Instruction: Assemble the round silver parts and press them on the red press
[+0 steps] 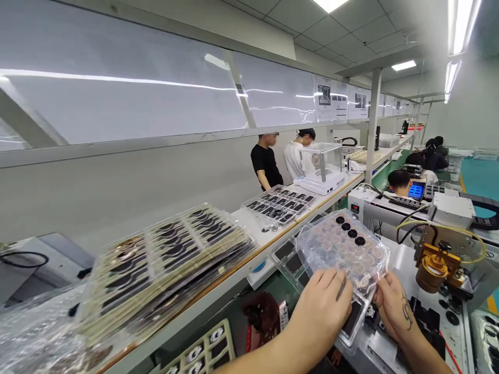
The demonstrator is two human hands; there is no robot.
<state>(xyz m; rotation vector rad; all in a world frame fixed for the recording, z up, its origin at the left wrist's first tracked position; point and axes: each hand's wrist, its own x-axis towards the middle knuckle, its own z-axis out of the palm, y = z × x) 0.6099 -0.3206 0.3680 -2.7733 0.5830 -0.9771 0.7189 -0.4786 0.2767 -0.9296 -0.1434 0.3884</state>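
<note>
Trays of cream plastic [158,278], stacked and holding dark curved and flat pieces, lie left of both hands on a long white shelf [259,236]. Beyond the hands on it stand a clear tray of dark rectangles [290,221] and a white clear-walled scale [317,184]; a brass-coloured cylinder [432,271] is right of them. Left hand [325,304], a slim dark tool [341,289] at its fingers, is at the near edge of a clear round-pocketed tray [329,232]; right hand [393,301] pinches its right corner. Four black discs [352,233] sit in its far pockets.
</note>
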